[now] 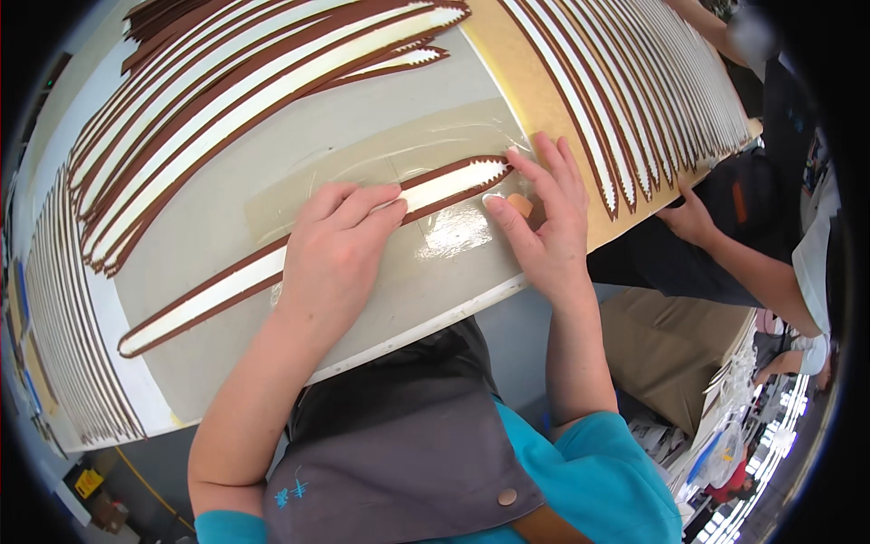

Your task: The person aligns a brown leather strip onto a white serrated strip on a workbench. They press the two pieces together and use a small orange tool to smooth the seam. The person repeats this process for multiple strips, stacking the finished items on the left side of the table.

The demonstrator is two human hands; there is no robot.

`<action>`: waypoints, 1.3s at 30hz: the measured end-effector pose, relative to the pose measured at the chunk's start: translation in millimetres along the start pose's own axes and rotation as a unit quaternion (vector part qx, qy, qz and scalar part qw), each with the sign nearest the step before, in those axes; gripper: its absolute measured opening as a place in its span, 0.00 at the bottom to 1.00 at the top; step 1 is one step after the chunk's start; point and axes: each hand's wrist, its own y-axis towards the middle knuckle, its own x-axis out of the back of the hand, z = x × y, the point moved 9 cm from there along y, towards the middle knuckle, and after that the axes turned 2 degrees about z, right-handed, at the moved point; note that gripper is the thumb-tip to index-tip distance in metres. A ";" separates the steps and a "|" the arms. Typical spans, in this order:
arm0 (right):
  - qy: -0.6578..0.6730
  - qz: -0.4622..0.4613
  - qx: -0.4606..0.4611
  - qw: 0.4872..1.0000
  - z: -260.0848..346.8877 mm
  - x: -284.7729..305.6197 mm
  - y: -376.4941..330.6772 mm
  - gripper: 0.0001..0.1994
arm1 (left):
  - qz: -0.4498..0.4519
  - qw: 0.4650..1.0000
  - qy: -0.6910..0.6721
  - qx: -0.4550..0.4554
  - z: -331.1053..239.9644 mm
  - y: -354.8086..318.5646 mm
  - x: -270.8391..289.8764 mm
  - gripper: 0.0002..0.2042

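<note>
Both hands lie flat, grips released: left hand (340, 245) and right hand (544, 218) press the brown-edged strip (217, 295) near the bench (426, 317) edge; bare surface lies beyond.

Bright, glary centre; dark, warped fisheye rim

strip (272, 272) on table (435, 308) — under both hands, stacks (227, 100) behind

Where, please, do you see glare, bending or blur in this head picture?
Head view: glare sits on the clear film between the left hand and right hand; the table edge and the strips bow with the fisheye; the corners are black; a co-worker's hand at right is sharp, but the area near the top right rim is blurred.
</note>
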 end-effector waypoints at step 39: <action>0.060 -0.005 0.067 0.996 95.9 -49.8 -6.2 0.16 | -0.015 0.987 -0.153 0.056 32.9 -10.0 -0.8 0.09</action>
